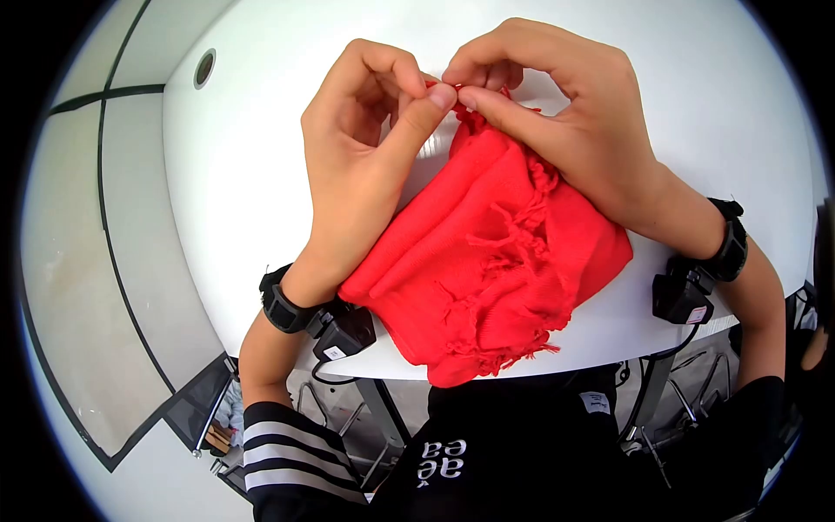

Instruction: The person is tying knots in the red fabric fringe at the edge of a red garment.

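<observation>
Red scarf: a soft, folded heap on the white worktop; its near end pokes a little past the worktop's edge, by the black shirt
Strings: thin and twisty; they run down the middle and right of the red scarf and bunch at its near end
Left hand: at the red scarf's far tip; thumb and pointing finger pinch a tiny red bit; the other fingers curl in
Right hand: at the same tip; thumb and pointing finger pinch there too, but just what sits between them is mostly hidden
What could go wrong: a thin string could slip out if a pinch gets loose; strings could tangle if they cross; the red scarf could slide off if its near end gets tugged
Arms: one on each side of the red scarf; wrists bend inward, and the thumb tips almost meet above its far tip
</observation>
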Action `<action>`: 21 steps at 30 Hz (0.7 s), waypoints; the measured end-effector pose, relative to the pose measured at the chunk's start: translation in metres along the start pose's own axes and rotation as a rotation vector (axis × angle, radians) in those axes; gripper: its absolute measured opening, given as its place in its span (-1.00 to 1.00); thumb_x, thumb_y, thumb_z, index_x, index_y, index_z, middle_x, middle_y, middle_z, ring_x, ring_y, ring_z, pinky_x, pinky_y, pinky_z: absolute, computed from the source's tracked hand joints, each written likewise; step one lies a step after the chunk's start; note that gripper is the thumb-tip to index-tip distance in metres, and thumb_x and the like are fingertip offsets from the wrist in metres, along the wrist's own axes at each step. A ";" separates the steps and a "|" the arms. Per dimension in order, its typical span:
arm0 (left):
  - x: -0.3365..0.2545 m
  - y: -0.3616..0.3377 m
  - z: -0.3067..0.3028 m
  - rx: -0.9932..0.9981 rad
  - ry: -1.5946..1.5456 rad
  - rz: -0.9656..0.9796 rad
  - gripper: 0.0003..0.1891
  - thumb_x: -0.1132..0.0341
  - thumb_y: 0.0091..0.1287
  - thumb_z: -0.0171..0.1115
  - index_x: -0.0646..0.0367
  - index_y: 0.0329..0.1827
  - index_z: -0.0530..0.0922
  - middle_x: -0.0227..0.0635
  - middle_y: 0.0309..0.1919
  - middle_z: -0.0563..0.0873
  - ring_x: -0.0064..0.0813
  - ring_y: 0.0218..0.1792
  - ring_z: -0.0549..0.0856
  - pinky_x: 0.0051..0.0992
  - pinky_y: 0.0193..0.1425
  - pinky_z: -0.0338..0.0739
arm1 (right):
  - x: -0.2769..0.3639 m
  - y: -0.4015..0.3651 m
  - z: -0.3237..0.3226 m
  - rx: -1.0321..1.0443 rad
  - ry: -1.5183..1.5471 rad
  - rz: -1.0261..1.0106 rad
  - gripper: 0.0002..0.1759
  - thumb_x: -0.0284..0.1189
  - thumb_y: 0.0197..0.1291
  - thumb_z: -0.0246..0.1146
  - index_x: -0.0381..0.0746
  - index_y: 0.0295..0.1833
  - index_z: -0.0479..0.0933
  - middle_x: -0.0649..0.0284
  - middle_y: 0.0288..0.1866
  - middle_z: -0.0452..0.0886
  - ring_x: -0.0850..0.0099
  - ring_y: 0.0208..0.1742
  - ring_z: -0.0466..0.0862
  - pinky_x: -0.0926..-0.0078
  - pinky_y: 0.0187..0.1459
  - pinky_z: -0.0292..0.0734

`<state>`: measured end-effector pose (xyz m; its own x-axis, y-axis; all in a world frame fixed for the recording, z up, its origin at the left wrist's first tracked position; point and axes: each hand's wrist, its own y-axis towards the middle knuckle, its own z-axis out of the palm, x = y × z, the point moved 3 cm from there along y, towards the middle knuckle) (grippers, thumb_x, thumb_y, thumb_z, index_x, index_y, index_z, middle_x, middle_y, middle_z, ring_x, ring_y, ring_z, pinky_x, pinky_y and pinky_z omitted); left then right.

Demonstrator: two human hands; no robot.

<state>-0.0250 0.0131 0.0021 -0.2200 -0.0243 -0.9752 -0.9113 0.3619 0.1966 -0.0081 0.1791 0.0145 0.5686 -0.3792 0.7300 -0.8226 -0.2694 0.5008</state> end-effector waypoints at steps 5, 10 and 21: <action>0.002 0.000 0.000 -0.005 0.039 0.020 -0.87 0.52 0.30 0.28 0.18 -0.28 0.46 -0.55 -0.42 0.51 -0.78 -0.42 0.43 -0.70 -0.27 0.35 | 0.000 0.000 0.000 -0.005 0.006 0.068 -0.91 -0.60 0.11 0.31 -0.34 -0.24 0.63 0.31 -0.34 0.66 0.53 -0.35 0.55 0.61 -0.24 0.46; 0.003 -0.001 0.000 -0.011 0.049 0.036 -0.86 0.53 0.28 0.29 0.18 -0.29 0.46 -0.56 -0.42 0.51 -0.77 -0.42 0.44 -0.69 -0.27 0.35 | -0.002 -0.001 0.000 0.033 0.028 0.091 -0.94 -0.58 0.16 0.27 -0.34 -0.24 0.60 0.32 -0.35 0.63 0.55 -0.35 0.52 0.62 -0.25 0.42; -0.005 0.004 -0.001 -0.021 0.446 0.340 -0.84 0.59 0.23 0.29 0.24 -0.15 0.65 -0.43 -0.37 0.66 -0.70 -0.53 0.40 -0.66 -0.39 0.35 | -0.021 -0.005 0.007 0.152 0.262 0.258 -0.75 -0.34 0.40 0.09 -0.34 -0.13 0.51 0.35 -0.34 0.53 0.60 -0.33 0.40 0.66 -0.24 0.33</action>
<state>-0.0284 0.0140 0.0076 -0.6245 -0.3026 -0.7200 -0.7690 0.3992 0.4993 -0.0161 0.1818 -0.0067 0.3065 -0.2178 0.9266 -0.9164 -0.3308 0.2254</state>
